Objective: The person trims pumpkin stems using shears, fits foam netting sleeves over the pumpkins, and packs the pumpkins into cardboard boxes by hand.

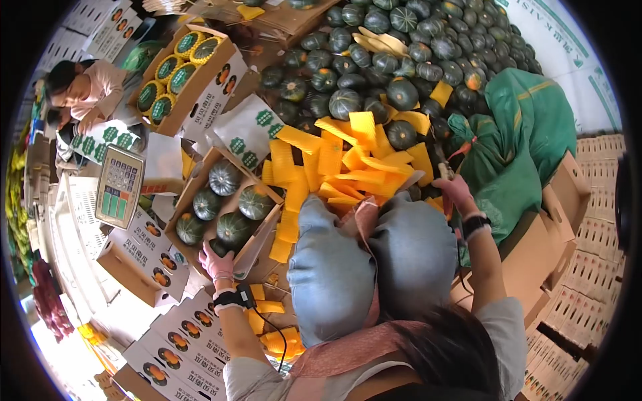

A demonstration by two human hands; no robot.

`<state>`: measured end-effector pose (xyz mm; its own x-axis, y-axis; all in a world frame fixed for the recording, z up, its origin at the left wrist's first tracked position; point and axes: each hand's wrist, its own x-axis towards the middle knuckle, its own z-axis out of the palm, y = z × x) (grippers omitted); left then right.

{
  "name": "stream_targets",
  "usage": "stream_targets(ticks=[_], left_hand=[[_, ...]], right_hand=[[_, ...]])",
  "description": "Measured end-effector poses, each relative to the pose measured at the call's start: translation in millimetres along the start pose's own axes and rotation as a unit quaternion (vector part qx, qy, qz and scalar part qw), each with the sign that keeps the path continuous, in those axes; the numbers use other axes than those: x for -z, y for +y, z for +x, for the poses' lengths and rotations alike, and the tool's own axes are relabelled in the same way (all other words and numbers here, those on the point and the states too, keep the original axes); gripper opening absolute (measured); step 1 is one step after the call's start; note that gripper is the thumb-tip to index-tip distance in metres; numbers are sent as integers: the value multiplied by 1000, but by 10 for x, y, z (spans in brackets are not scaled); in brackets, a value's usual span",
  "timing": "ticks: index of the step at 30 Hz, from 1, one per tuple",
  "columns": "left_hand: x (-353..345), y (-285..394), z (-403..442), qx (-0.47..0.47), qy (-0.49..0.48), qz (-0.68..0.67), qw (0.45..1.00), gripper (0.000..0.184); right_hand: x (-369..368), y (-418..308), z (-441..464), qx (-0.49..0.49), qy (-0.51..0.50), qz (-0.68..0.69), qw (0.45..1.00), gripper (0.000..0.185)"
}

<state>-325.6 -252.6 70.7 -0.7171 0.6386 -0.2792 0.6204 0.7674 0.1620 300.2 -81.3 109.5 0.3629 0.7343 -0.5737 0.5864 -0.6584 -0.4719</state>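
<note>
My left hand [217, 262], in a pink glove, is at the near end of an open cardboard box [179, 208], its fingers touching a dark green squash [218, 246]. Several more squashes [233, 230] lie in that box. Off to the right, my right hand [454, 192], also gloved in pink, has its fingers bent round a small pale object [443, 171] beside the pile; what it is cannot be made out. Between my hands lies a heap of yellow foam net sleeves [330, 155], just beyond my knees.
A large pile of squashes [345, 103] spreads beyond the sleeves. A green sack [528, 134] stands at right. A scale display [120, 187] and a box of sleeved squashes [164, 107] are at left, near another person [100, 90]. Printed cartons [175, 351] lie at lower left.
</note>
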Motion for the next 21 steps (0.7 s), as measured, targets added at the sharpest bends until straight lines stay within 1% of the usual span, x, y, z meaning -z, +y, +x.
stream_targets(ticks=[3, 4, 6, 7, 8, 9, 10, 11, 12, 13, 14, 15, 16, 17, 18, 19, 20, 21], left_hand=[[-3, -111, 0, -27, 1, -52, 998, 89], [34, -144, -24, -38, 8, -61, 997, 88], [144, -169, -92, -56, 24, -78, 995, 86], [256, -123, -179, -76, 36, -60, 995, 86], [364, -94, -265, -91, 47, -53, 993, 84], [461, -76, -348, -84, 47, -46, 994, 84], [565, -61, -429, -78, 47, -37, 995, 84], [680, -43, -525, -91, 51, -25, 994, 83], [752, -84, -601, -94, 65, -3, 993, 82], [837, -113, -690, -107, 76, -11, 991, 81], [905, -157, -803, -115, 89, -20, 989, 80], [939, -236, -922, -107, 111, -17, 988, 77], [1075, -215, -1113, -113, 115, -2, 987, 75], [1212, -209, -1322, -80, 94, -20, 992, 75], [1297, -258, -1527, -48, 73, -39, 995, 75], [1322, -420, -1716, -66, 72, -21, 995, 74], [1355, -548, -1910, -23, 42, 27, 999, 74], [1388, -699, -2114, -31, 47, 43, 997, 72]], right_hand=[[-216, -214, 248, -125, -41, -80, 988, 69], [-315, -256, 308, -135, 26, -118, 983, 72], [-551, -263, 442, -146, 158, -192, 957, 80], [-627, -277, 549, -181, 160, -170, 955, 77], [-653, -318, 587, -88, 189, -157, 965, 75], [-680, -376, 628, 8, 215, -140, 967, 72], [-698, -461, 632, 102, 237, -117, 959, 70], [-674, -601, 540, 297, 189, 26, 936, 63], [-608, -728, 426, 335, -25, 178, 925, 64], [-568, -770, 399, 426, -66, 44, 901, 64], [-523, -779, 430, 513, -103, -93, 847, 65], [-506, -785, 461, 529, -126, -240, 804, 62], [-585, -657, 607, 531, -130, -284, 788, 54], [-574, -750, 581, 473, -200, -253, 820, 45], [-593, -765, 622, 391, -212, -239, 863, 40], [-675, -685, 810, 438, -169, -290, 834, 37], [-953, -282, 1652, 489, -134, -364, 781, 36], [-868, -512, 1459, 442, -178, -336, 812, 35]])
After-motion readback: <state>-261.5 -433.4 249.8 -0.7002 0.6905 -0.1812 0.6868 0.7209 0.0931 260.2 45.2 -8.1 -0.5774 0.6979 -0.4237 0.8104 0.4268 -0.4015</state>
